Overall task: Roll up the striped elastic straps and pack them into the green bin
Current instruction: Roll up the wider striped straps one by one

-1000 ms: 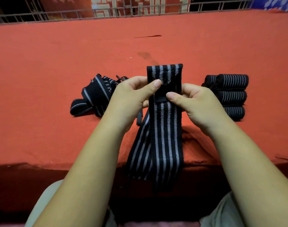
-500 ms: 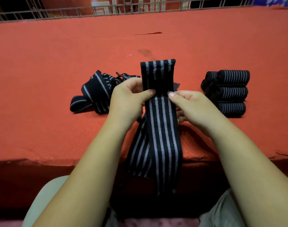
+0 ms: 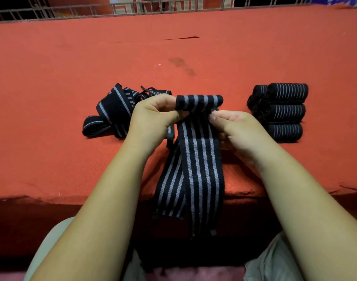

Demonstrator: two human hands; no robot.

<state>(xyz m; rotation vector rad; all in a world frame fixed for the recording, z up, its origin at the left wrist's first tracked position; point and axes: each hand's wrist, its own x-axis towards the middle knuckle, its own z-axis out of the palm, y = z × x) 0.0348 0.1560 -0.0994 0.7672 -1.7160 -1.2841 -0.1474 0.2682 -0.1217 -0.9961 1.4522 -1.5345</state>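
Where the top of the striped strap [image 3: 200, 159] stood flat 1 second back, head view showed it curled into 1 starting turn [image 3: 200, 102], pinched either side by my left hand [image 3: 153, 120] and right hand [image 3: 234, 126] over the red table [image 3: 51, 78]. Rolling barely begun. Turn lay crosswise; length ran toward me, tail off the near edge.

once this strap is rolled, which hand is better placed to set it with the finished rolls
Right, likely. The right hand is nearer the finished rolls; the left hand is across the strap, by the loose straps.
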